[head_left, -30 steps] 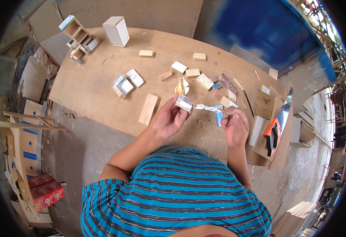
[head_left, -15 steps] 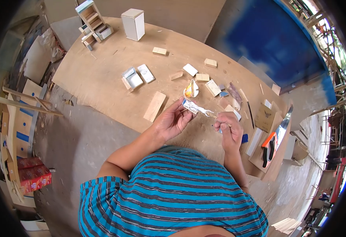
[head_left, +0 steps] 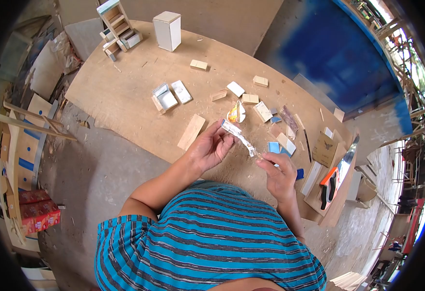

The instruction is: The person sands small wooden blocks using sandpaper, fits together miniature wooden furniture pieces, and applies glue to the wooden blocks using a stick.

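Note:
My left hand (head_left: 211, 150) is closed around a small wooden block (head_left: 230, 127) with white paste on its upper face. In a pinch, my right hand (head_left: 281, 174) grips a thin stick (head_left: 252, 150) coated in the same white paste; its far end touches or lies close to the block. Just beyond the block stands a small cup (head_left: 236, 114), white with orange and yellow. Near my right hand lie blue-painted pieces (head_left: 273, 147). A bare flat board (head_left: 191, 132) rests left of my left hand.
Several small blocks (head_left: 250, 99) are scattered across the wooden table (head_left: 130, 92). An open white box (head_left: 166, 98), a tall white box (head_left: 168, 32) and a stepped wooden model (head_left: 119, 26) stand farther back. A handsaw (head_left: 329, 186) with an orange and black handle lies at the right edge.
My right hand has moved slightly down and turned, bringing the stick to a steeper slant. The left hand still holds the block in nearly the same place.

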### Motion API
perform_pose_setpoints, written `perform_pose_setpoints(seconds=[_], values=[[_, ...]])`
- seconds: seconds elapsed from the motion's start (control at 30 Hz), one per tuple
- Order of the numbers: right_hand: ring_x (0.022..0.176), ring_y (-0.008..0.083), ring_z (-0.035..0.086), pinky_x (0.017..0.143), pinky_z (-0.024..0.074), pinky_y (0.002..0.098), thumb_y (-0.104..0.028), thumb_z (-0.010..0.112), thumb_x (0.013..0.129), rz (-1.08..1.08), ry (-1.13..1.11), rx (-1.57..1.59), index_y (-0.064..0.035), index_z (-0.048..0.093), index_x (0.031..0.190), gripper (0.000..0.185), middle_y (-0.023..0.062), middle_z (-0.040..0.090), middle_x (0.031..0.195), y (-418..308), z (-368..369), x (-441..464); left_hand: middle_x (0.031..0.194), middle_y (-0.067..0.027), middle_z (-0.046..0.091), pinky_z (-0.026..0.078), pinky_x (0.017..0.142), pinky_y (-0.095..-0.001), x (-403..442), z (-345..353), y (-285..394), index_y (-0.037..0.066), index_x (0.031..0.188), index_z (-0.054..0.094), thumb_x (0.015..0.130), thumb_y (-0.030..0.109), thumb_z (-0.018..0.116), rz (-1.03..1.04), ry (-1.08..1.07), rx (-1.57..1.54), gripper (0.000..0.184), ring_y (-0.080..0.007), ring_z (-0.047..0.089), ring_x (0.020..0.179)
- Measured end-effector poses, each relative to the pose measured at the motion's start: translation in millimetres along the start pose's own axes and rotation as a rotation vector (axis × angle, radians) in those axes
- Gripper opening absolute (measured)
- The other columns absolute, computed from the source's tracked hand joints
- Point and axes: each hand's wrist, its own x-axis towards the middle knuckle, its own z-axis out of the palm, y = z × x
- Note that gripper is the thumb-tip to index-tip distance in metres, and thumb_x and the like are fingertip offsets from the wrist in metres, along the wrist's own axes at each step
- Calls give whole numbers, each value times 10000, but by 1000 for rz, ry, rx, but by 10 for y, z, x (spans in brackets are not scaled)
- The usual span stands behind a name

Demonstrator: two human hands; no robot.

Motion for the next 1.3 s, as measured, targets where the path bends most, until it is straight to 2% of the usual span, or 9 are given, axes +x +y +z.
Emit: perform_pose_setpoints(seconds=[0.3, 0.4, 0.5, 0.8, 0.9, 1.0, 1.1, 1.2, 1.3], values=[[747, 221, 630, 658, 498, 302, 23, 555, 910, 250, 185, 33, -31, 676, 1027, 177, 121, 657, 927, 172, -7, -32, 1049, -207, 606, 624, 785, -311, 24, -223, 179, -105, 1286, 471, 947, 300, 606, 18, -85, -35, 544, -292, 655, 960], [732, 229, 623, 643, 491, 313, 10, 540, 912, 388, 156, 81, -31, 672, 1035, 185, 134, 650, 917, 282, 134, 112, 1061, -195, 600, 621, 788, -309, -30, -239, 260, -87, 1290, 482, 950, 305, 600, 79, -20, -60, 532, -278, 653, 951], [784, 297, 632, 686, 510, 354, 45, 588, 836, 307, 79, -91, -46, 670, 1028, 228, 131, 637, 908, 368, 266, 288, 1078, -186, 595, 618, 788, -298, -55, -368, 373, -83, 1278, 495, 954, 315, 591, 134, -29, -1, 523, -264, 652, 954], [775, 339, 620, 667, 495, 415, -47, 603, 841, 326, -233, -329, -60, 665, 969, 142, 129, 619, 865, 682, 726, 534, 1080, -142, 652, 608, 738, -316, -187, -461, 521, -9, 1236, 532, 946, 315, 604, 293, -42, 126, 440, -246, 672, 935], [879, 339, 614, 750, 496, 426, -113, 634, 837, 360, -368, -317, -74, 660, 1060, 228, 126, 628, 979, 740, 825, 580, 1120, -153, 652, 595, 731, -317, -228, -483, 558, 7, 1245, 523, 924, 304, 635, 310, -29, 221, 452, -236, 676, 930], [1067, 339, 574, 874, 468, 440, -150, 662, 821, 171, -223, -514, -79, 635, 1157, 344, 122, 602, 1183, 640, 805, 716, 1107, -147, 663, 565, 755, -281, -277, -370, 579, 15, 1325, 471, 878, 261, 688, 343, -11, 443, 554, -214, 682, 917], [1178, 349, 503, 970, 430, 431, -153, 691, 790, 185, -182, -51, -74, 626, 1199, 422, 124, 530, 1307, 383, 722, 984, 1041, -119, 682, 517, 781, -233, -276, -336, 694, 13, 1436, 357, 832, 214, 735, 311, 4, 854, 740, -169, 677, 896], [1187, 308, 533, 981, 428, 412, -168, 690, 800, 113, -362, 206, -66, 616, 1202, 421, 118, 543, 1331, 257, 733, 1101, 972, -83, 694, 481, 776, -223, -276, -125, 774, 9, 1503, 233, 809, 186, 758, 186, -58, 1119, 888, -117, 648, 854], [1042, 304, 600, 917, 464, 385, -151, 708, 787, 137, -595, 433, -59, 630, 1170, 402, 128, 592, 1239, 357, 756, 1126, 927, -43, 704, 435, 694, -202, -318, -21, 805, 7, 1507, 238, 835, 202, 730, 233, -69, 1203, 856, -65, 591, 758]])
